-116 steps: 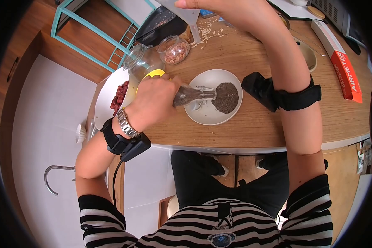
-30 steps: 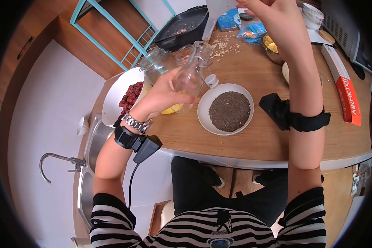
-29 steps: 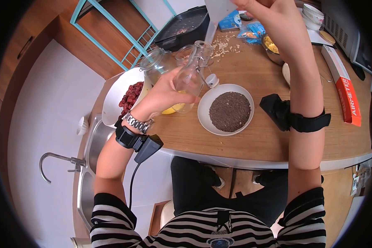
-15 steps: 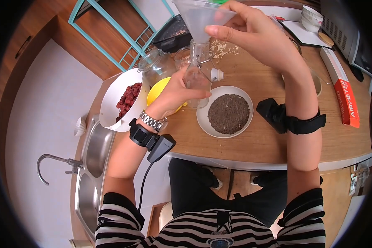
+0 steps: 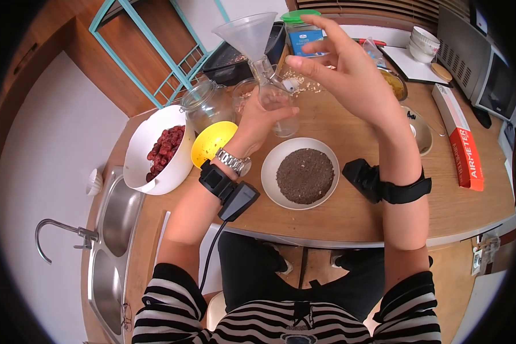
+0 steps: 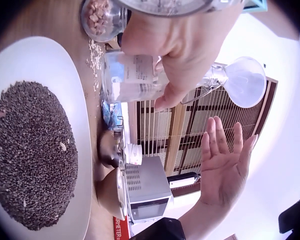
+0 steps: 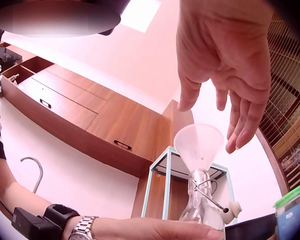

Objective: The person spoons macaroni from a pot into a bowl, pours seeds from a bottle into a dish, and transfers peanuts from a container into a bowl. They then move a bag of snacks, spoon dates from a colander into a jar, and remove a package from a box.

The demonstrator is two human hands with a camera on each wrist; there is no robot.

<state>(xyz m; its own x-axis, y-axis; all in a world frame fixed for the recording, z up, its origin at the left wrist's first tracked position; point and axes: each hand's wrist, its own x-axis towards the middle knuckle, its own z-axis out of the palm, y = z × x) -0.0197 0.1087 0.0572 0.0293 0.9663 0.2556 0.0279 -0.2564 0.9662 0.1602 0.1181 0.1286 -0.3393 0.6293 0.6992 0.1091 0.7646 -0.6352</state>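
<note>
The left hand (image 5: 258,122) grips a clear swing-top bottle (image 5: 276,98), which stands upright on the table. A translucent funnel (image 5: 247,35) sits in the bottle's neck, tilted a little in the head view. Beside the funnel the right hand (image 5: 350,74) is raised with its fingers spread, touching nothing; the right wrist view shows the same hand (image 7: 225,65) above and beside the funnel (image 7: 199,147). In front of the bottle lies a white plate (image 5: 269,189) with a heap of small dark seeds (image 5: 305,176).
At the left are a white bowl (image 5: 133,163) of dark red fruit, a yellow bowl (image 5: 215,137) and a glass jar (image 5: 208,109). Behind stand a black tray (image 5: 229,73) and a green-lidded container (image 5: 300,17), near scattered flakes. A beige bowl (image 5: 423,135) and an AIRMETER box (image 5: 464,155) are at the right.
The bottle, earlier tipped over the plate, is now upright. The right hand brought the funnel to the bottle's neck and has let go of it. The plate's seed heap is larger than at first.
</note>
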